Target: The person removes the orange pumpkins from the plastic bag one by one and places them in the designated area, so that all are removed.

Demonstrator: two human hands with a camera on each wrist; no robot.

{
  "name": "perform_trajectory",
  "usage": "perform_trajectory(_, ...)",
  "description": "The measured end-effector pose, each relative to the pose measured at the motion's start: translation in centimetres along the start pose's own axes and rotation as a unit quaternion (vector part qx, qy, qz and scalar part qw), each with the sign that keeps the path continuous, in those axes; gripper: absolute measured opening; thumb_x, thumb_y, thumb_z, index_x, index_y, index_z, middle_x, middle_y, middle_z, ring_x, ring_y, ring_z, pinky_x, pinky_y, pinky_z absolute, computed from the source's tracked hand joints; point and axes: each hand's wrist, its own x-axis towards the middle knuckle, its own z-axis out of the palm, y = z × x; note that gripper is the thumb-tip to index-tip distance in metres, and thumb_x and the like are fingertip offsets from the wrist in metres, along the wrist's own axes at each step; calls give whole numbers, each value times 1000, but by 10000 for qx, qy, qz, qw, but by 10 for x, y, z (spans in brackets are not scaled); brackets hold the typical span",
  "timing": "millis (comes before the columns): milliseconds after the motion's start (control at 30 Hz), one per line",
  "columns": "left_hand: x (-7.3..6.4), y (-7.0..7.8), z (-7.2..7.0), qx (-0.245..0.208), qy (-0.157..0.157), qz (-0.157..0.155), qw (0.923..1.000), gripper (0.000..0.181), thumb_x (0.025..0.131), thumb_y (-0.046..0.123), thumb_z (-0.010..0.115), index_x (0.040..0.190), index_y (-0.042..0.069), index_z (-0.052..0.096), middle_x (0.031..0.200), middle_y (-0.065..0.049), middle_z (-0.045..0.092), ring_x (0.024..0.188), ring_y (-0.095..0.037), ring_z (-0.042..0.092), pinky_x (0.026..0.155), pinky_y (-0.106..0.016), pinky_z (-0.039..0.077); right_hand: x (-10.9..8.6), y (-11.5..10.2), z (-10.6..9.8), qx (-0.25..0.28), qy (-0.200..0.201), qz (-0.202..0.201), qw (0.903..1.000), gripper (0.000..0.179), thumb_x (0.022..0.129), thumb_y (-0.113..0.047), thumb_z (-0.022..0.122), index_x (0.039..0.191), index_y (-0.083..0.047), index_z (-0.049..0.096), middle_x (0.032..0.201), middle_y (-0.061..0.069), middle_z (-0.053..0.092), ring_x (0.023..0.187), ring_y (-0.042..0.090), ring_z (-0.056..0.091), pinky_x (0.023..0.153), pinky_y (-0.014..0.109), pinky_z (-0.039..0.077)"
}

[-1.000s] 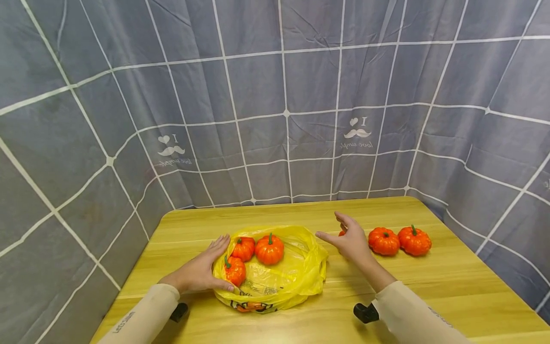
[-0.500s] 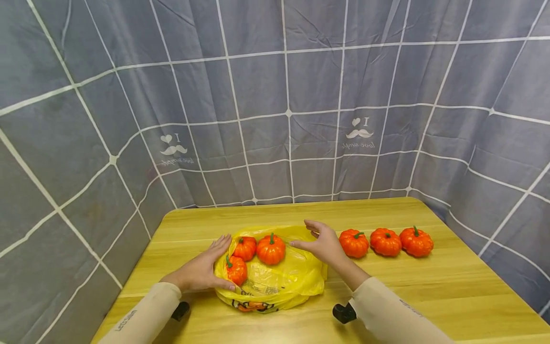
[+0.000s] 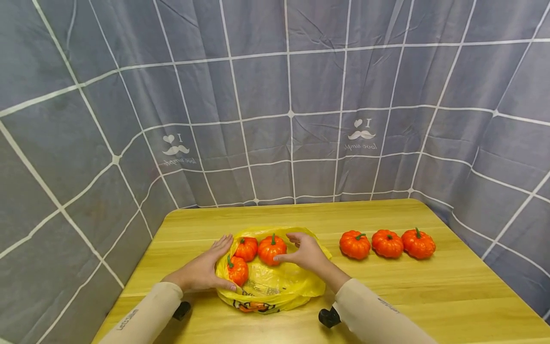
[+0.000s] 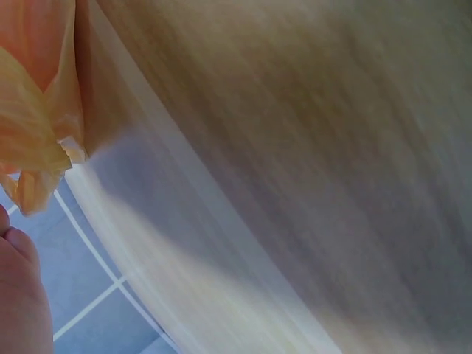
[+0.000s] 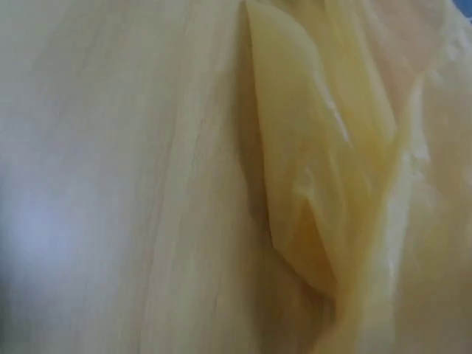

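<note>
A yellow plastic bag (image 3: 296,282) lies spread open in the head view, its mouth facing up. Three small orange pumpkins sit inside: one at the back left (image 3: 246,249), another at the front left (image 3: 237,271), and a third pumpkin (image 3: 270,249) nearer the middle. My left hand (image 3: 202,270) rests against the bag's left rim with fingers extended and thumb along the front edge. Over the bag's right part, my right hand (image 3: 307,255) reaches to the middle pumpkin, thumb overlapping its front and fingertips near its right side. The right wrist view has yellow plastic (image 5: 310,169) but no fingers.
Three more orange pumpkins stand in a row on the right: a near one (image 3: 354,244), a middle one (image 3: 387,243) and an outer one (image 3: 418,243). The wooden table (image 3: 386,286) ends before a grey checked curtain (image 3: 266,95) behind and at both sides.
My right hand has moved left from beside the row of pumpkins, over the bag's right side, to the middle pumpkin in the bag. My left hand has stayed at the left rim.
</note>
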Motion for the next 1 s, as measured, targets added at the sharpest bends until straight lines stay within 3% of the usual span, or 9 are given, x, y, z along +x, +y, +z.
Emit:
perform_trajectory(400,1,2,1,10,-21,-43,10000,130,68,67,83,162,6,14,167,-7,5,152,-35,4,119,-56,10,11,8,22,-285,140,34,9995,86,70,-32,95,136,7,57,132,21,61,117,36,59,99,49,50)
perform_trajectory(667,2,3,0,7,-55,-43,10000,130,69,65,84,162,6,15,167,-7,5,152,-35,3,119,-56,10,11,9,28,-506,172,-223,9983,86,69,-31,95,135,9,57,129,22,62,114,36,61,97,48,51)
perform_trajectory(1000,0,0,1,12,-17,-97,10000,130,68,65,84,162,6,15,167,-8,5,152,-36,4,119,-56,10,7,0,26,-208,-28,-62,9998,84,71,-29,94,137,7,56,130,19,62,116,35,62,97,46,52)
